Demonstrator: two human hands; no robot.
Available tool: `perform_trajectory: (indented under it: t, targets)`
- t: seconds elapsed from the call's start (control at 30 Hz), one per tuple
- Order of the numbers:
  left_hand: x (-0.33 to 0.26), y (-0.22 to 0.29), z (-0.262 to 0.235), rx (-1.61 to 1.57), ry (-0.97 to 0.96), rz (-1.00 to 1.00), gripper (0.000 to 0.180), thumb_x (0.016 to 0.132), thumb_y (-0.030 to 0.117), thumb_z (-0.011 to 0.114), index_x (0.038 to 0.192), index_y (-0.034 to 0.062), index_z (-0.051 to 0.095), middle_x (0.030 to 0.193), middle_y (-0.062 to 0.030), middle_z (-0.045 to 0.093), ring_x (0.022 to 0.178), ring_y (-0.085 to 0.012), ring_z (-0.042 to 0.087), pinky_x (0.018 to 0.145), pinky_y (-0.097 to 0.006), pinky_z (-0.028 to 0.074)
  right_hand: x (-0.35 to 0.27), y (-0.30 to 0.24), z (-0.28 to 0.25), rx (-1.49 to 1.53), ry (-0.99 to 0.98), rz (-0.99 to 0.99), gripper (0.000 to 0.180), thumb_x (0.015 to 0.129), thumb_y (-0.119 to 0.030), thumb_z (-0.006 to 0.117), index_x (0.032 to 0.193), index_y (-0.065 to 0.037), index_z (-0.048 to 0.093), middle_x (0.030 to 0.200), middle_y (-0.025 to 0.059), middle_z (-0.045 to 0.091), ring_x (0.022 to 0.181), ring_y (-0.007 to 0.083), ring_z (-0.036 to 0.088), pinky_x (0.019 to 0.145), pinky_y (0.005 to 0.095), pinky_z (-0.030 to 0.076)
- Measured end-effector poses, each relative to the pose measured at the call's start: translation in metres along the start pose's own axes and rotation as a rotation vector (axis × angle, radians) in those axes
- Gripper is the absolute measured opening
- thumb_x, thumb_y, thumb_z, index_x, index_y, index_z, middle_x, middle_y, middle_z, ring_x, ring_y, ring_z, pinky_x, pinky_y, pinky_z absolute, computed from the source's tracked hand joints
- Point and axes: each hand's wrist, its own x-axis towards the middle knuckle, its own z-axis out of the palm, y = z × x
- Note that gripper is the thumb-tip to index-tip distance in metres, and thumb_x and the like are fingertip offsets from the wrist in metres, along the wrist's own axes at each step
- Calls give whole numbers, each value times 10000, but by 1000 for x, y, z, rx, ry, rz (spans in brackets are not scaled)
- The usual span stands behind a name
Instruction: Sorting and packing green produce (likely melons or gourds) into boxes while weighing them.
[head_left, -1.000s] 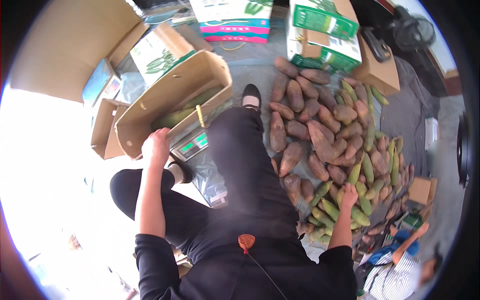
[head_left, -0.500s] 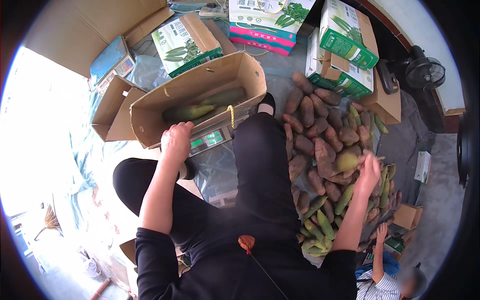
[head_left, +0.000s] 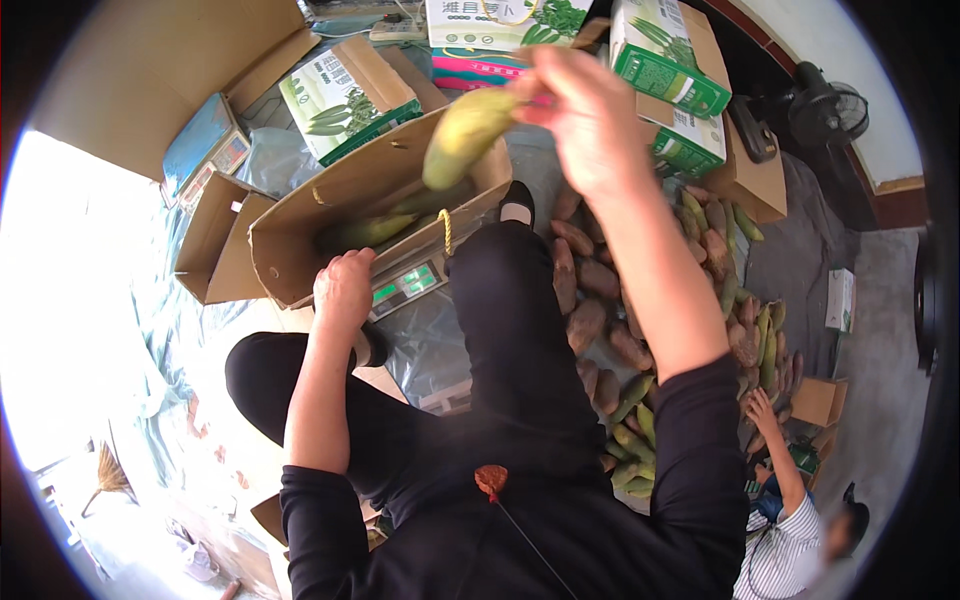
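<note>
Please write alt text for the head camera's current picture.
A person's right hand holds a green radish by one end over an open cardboard box, where another radish lies, while the left hand touches the box's near edge. A scale display glows green beside it, with piled root vegetables to the right.

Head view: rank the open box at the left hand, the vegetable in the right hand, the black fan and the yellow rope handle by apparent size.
1. Open box
2. Vegetable and black fan: too alike to rank, and the vegetable seems nearer the camera
3. Yellow rope handle
</note>
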Motion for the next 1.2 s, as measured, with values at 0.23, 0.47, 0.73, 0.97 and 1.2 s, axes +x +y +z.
perform_trajectory:
  t: [0.23, 0.47, 0.73, 0.97, 1.2]
  targets:
    - [7, -3, 3, 53, -77, -25, 270, 785, 3, 497, 1019, 89, 601, 954, -126, 633, 932, -317, 601, 773, -424, 491, 25, 75, 52, -286, -55, -22, 263, 844, -237, 617, 738, 1, 653, 612, 12, 587, 571, 62, 503, 538, 258, 433]
    - [7, 4, -3, -3, -52, -12, 264, 795, 39, 508, 1046, 59, 587, 982, -174, 617, 927, -355, 588, 769, -453, 466, 1, 104, 60, -601, -151, -510, 199, 735, -195, 673, 895, -81, 702, 874, 145, 663, 835, 308, 619, 803, 406, 483]
    - [6, 9, -5, -29, -63, -11, 297, 791, 24, 527, 1086, 37, 556, 1020, -176, 608, 967, -364, 560, 808, -446, 445, -95, 97, -95, -417, 276, -66, 136, 832, -93, 609, 917, 4, 652, 841, 103, 669, 784, 134, 621, 705, 276, 485]
    - [10, -9, 11, -46, -11, 64, 369, 809, 13, 533, 1176, 55, 522, 1103, -159, 592, 1044, -351, 532, 875, -434, 427, -293, 177, -245, -844, 547, 504, 267, 836, -241, 544, 844, 5, 645, 797, 173, 643, 769, 312, 630, 701, 352, 479]
    - [6, -3, 3, -67, -2, 108, 473, 801, -10, 537, 1263, 71, 473, 1173, -168, 554, 1106, -351, 493, 938, -425, 393, -460, 223, -276, -1210, 366, 1021, 230, 778, -276, 581, 766, -76, 695, 776, 158, 657, 746, 343, 619, 709, 418, 487]
